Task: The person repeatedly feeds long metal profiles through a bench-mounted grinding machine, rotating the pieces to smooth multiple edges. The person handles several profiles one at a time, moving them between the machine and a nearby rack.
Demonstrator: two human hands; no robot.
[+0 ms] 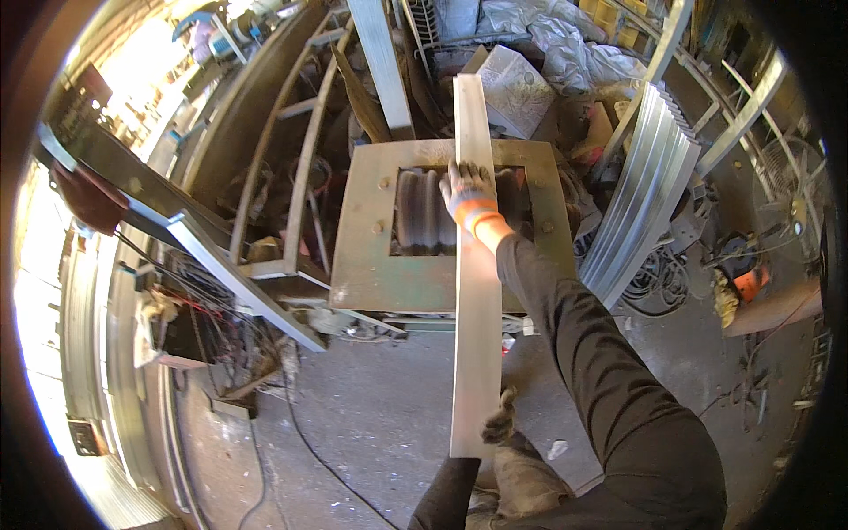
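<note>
A long, pale metal bar (479, 327) with a flat top lies lengthwise in front of me, its far part over a worn green machine table (406, 287). The table's rectangular opening holds a dark ribbed roller or wheel (424, 212), partly covered by the bar. My right hand (471, 190), in a grey glove with an orange cuff, lies flat on the bar above that opening, fingers stretched out. Near the bar's close end, my gloved left hand (500, 420) grips it from below; its fingers show at the right edge and the palm is hidden underneath.
Corrugated metal sheet (640, 194) leans right of the table. A metal ladder-like frame (296, 177) stands left, near a slanting square tube (238, 278). A black cable (309, 446) crosses the floor. An orange power tool (751, 283) and a fan (786, 172) are far right.
</note>
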